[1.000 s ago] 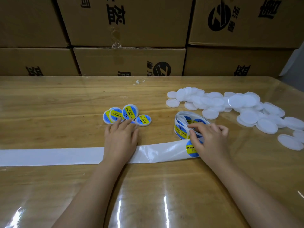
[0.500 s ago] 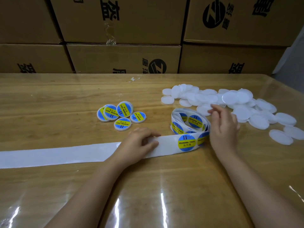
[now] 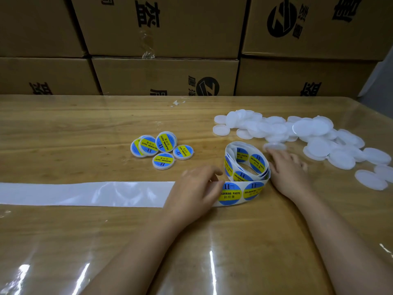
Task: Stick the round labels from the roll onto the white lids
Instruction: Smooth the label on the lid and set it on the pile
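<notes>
The label roll [image 3: 246,162] stands on edge at mid-table, and its white backing strip [image 3: 85,193] runs left along the table. My left hand [image 3: 195,188] lies on the strip, its curled fingertips pinching the left edge of the first blue-and-yellow round label [image 3: 230,193]. My right hand [image 3: 287,167] is just right of the roll. Its straight fingers touch a single blurred white lid [image 3: 274,146] lying apart from the pile of plain white lids [image 3: 308,135]. Several labelled lids [image 3: 162,147] sit in a cluster left of the roll.
The wooden table [image 3: 63,128] is under a glossy clear cover. Stacked cardboard boxes [image 3: 165,77] wall off the far edge. A small white scrap [image 3: 177,102] lies near the boxes. Loose lids reach the right edge [image 3: 371,179].
My left hand slid right along the strip to the first label's edge. My right hand left the label, reached to the lid pile, and now has one lid under its fingertips.
</notes>
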